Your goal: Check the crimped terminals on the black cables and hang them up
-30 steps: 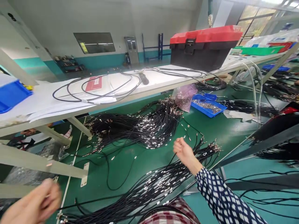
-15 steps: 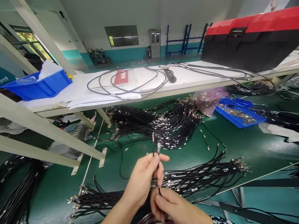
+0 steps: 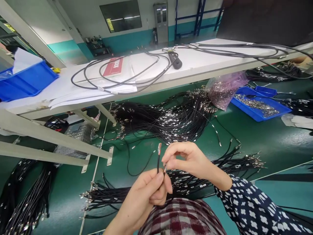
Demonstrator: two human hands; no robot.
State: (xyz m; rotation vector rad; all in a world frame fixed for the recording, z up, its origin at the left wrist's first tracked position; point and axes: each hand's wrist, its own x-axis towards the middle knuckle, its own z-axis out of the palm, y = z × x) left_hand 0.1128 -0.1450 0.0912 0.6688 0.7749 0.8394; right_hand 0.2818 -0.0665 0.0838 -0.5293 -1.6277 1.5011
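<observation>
My left hand [image 3: 153, 189] is closed around black cables near their ends. One black cable [image 3: 158, 163] sticks up past the thumb, its stripped end showing reddish and silver bits. Beside it, a second cable's silvery end [image 3: 165, 168] rises from the same grip. My right hand [image 3: 185, 159] pinches at the tip of that second cable with thumb and forefinger. What exactly lies between those fingertips is too small to make out. Under the hands lies a bundle of thicker black cables [image 3: 188, 182] with metal ends, partly hidden by them.
A big pile of thin black cables [image 3: 156, 122] with white tags lies behind my hands. To its right are a pink bag [image 3: 221, 93] and a blue tray [image 3: 261, 107] of metal parts. A white shelf [image 3: 144, 76] with coiled cable crosses above. Another bundle [image 3: 34, 192] lies left.
My right hand has risen from below the left hand to the cable tips and now pinches one. The view has tilted down and the plaid cloth below shows more.
</observation>
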